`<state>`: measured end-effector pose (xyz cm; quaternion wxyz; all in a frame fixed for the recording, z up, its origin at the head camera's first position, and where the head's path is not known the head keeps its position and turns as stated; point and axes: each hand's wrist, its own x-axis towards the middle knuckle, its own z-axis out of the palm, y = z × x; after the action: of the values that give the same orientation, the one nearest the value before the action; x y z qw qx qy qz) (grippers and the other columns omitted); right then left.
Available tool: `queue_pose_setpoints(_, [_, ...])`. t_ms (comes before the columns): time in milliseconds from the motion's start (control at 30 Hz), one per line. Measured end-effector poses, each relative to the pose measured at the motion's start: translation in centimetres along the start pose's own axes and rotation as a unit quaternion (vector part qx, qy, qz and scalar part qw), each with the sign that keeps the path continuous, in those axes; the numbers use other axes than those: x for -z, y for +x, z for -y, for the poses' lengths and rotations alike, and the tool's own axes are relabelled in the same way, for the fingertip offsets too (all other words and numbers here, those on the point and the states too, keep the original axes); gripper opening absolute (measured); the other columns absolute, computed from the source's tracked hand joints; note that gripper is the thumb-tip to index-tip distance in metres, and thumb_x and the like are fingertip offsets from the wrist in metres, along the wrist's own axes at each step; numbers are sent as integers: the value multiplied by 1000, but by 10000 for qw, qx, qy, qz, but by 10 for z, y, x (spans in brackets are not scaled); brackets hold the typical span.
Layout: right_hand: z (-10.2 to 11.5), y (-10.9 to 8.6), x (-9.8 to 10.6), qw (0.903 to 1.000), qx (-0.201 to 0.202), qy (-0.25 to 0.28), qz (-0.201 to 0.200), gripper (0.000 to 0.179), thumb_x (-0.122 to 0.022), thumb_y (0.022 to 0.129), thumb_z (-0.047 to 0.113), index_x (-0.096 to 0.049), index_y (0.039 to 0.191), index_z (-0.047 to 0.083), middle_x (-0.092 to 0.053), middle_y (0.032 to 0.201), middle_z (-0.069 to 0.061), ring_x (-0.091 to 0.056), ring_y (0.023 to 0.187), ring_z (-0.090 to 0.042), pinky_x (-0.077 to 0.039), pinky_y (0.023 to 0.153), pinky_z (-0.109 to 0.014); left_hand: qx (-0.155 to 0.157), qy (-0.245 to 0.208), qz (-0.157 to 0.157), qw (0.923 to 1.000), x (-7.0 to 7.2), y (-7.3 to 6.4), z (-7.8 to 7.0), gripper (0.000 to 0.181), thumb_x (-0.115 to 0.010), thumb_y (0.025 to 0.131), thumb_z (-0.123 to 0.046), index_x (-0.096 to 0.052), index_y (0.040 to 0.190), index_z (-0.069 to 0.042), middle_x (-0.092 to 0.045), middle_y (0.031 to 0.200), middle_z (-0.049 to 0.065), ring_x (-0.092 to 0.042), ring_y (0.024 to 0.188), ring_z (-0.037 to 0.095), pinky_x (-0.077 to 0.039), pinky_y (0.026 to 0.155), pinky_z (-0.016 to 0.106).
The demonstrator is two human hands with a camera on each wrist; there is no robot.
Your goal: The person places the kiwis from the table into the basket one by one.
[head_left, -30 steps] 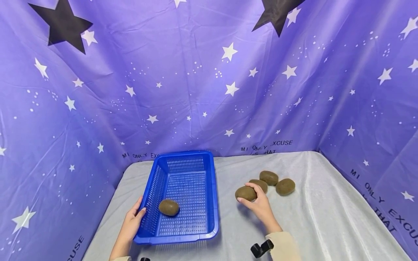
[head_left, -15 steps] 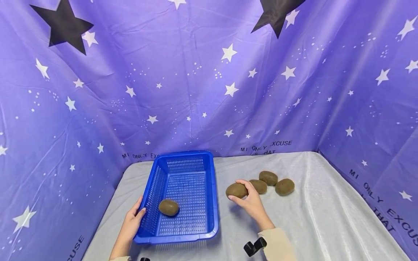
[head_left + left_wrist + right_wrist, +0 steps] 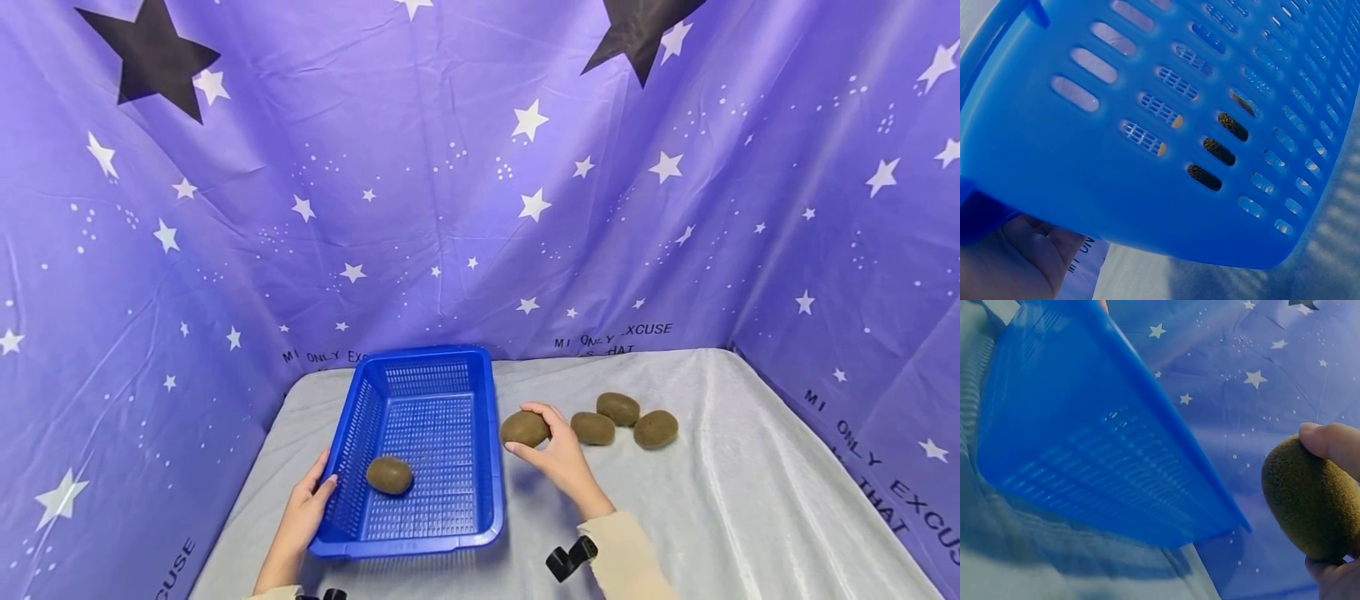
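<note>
A blue slotted plastic basket [image 3: 495, 500] stands on the table, with one brown kiwi [image 3: 389, 475] lying inside near its left wall. My left hand [image 3: 303, 504] grips the basket's left rim, thumb on top; in the left wrist view the hand [image 3: 1029, 256] is partly hidden under the rim. Just outside the basket's right side, my right hand [image 3: 558, 454] pinches another kiwi [image 3: 523, 428] between thumb and fingers. The right wrist view shows this held kiwi [image 3: 1310, 497] raised beside the basket's wall [image 3: 1085, 444].
Three more kiwis lie in a group to the right: a near one [image 3: 592, 428], a back one [image 3: 618, 408] and a right one [image 3: 656, 429]. A pale grey cloth [image 3: 720, 517] covers the table. Purple star-printed curtains [image 3: 420, 233] enclose the back and sides.
My right hand has carried its kiwi leftward from the group to the basket's right rim. My left hand, the basket and the kiwi inside have stayed in place.
</note>
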<state>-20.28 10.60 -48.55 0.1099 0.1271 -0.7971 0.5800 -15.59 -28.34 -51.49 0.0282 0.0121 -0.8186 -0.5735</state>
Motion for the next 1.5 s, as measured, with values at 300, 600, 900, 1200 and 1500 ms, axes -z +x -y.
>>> queue_pose_setpoints(300, [44, -1, -5, 9995, 250, -142, 150, 53, -82, 69, 6, -60, 117, 3, -58, 119, -16, -56, 103, -29, -45, 88, -37, -58, 56, 15, 10000, -1, 3, -1, 57, -43, 99, -9, -17, 146, 8, -15, 152, 28, -16, 137, 43, -23, 87, 0])
queue_pose_setpoints(600, [13, 5, -24, 9979, 167, 103, 610, 57, -83, 71, 18, -59, 122, 10, -55, 126, -4, -54, 108, -20, -44, 92, -36, -6, 19, 10, 10000, -1, 2, 2, 56, -42, 98, -7, -17, 146, 8, -14, 152, 27, -16, 137, 42, -24, 87, 0])
queue_pose_setpoints(900, [5, 4, -35, 9949, 457, 57, 892, 58, -82, 72, 28, -57, 123, 15, -54, 129, -4, -52, 115, -24, -46, 90, -40, -26, 84, -45, 10000, 0, 2, 2, 56, -42, 99, -8, -18, 146, 8, -17, 151, 27, -19, 135, 42, -26, 86, 0])
queue_pose_setpoints(1200, [4, 4, -45, 9883, 743, 88, 1330, 56, -82, 71, 29, -57, 120, 21, -54, 128, 0, -51, 116, -21, -44, 93, -36, -5, 112, -57, 9999, -1, 0, 3, 56, -42, 99, -10, -18, 147, 6, -19, 151, 28, -28, 133, 27, -29, 84, 1])
queue_pose_setpoints(1500, [5, 3, -50, 9840, 738, -71, 1622, 55, -84, 71, 26, -58, 119, 23, -52, 129, 3, -50, 119, -20, -41, 98, -39, 94, -21, -29, 9999, -1, 1, 2, 56, -41, 100, -10, -16, 147, 6, -17, 151, 27, -22, 135, 40, -28, 84, 1])
